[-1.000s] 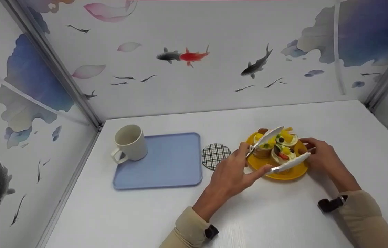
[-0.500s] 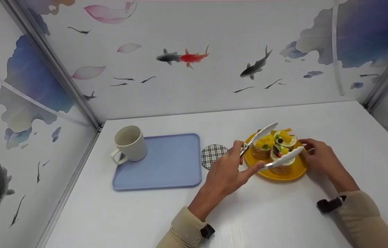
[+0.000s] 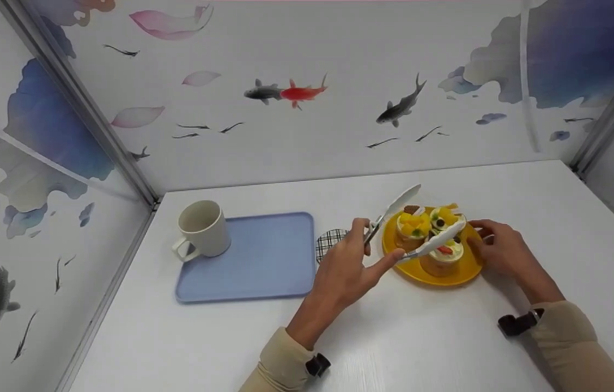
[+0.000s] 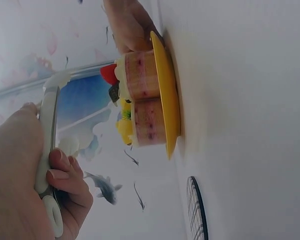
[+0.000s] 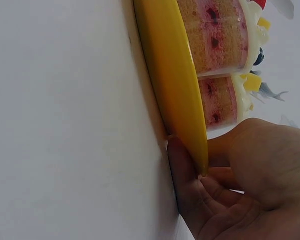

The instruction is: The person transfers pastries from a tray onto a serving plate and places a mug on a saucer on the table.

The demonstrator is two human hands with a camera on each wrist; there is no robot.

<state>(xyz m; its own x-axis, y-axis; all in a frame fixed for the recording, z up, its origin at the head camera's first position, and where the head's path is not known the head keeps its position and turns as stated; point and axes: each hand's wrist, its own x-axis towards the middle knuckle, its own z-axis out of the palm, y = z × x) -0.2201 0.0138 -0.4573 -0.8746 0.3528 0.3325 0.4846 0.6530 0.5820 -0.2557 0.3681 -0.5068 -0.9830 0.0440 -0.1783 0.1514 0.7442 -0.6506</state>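
Observation:
My left hand (image 3: pixel 342 269) grips a pair of tongs (image 3: pixel 437 239) with pale tips, its arms spread wide and nothing between them. In the head view the nearer tip overlaps the fruit-topped cakes. Three small round cakes (image 3: pixel 440 265) with cream and fruit stand on a yellow plate (image 3: pixel 470 261); the left wrist view shows pink layers in a cake's side (image 4: pixel 142 75). My right hand (image 3: pixel 505 250) pinches the plate's right rim. In the right wrist view, a finger (image 5: pixel 182 155) lies under the rim, low by the tabletop.
A blue tray (image 3: pixel 263 261) lies on the white table at left, with a cream mug (image 3: pixel 203 231) on its left part. Between tray and plate is a round checked coaster (image 3: pixel 328 245), partly hidden by my left hand. Printed walls (image 3: pixel 285 147) stand behind and at left.
My left hand has moved left and slightly toward me with the tongs, so the tips have drawn back over the cakes. My right hand stays at the plate's rim.

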